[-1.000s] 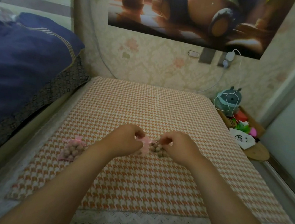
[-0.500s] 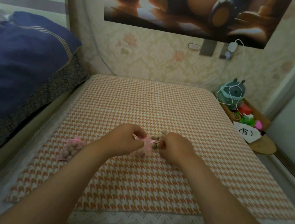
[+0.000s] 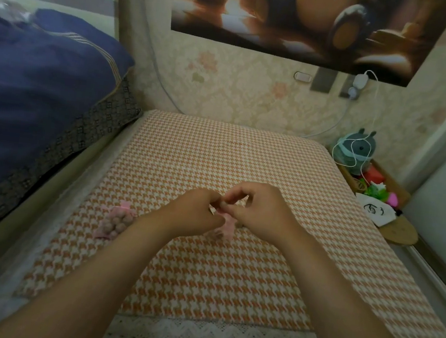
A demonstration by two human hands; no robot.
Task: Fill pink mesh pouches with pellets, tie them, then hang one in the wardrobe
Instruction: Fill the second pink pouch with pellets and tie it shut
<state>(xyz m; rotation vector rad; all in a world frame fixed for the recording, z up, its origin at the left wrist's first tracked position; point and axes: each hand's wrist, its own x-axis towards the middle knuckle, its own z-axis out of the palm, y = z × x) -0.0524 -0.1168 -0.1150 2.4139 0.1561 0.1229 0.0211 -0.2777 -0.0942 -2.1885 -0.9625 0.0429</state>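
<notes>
Pink pouch [image 3: 228, 224] (blurred, mostly hidden)

Bare left forearm [image 3: 82, 275] and right forearm [image 3: 341, 293] reached forward from bottom corners, converging mid-frame. Wrists straight, roughly level. The left hand [image 3: 192, 211] was knuckles-up, fingers curled, thumb and forefinger pinching pink pouch [image 3: 228, 225]. The right hand [image 3: 262, 213] was just beside, fingertips meeting left's, pinching pouch top, other fingers arched above. Grip point blurred, probably drawstring.
</notes>
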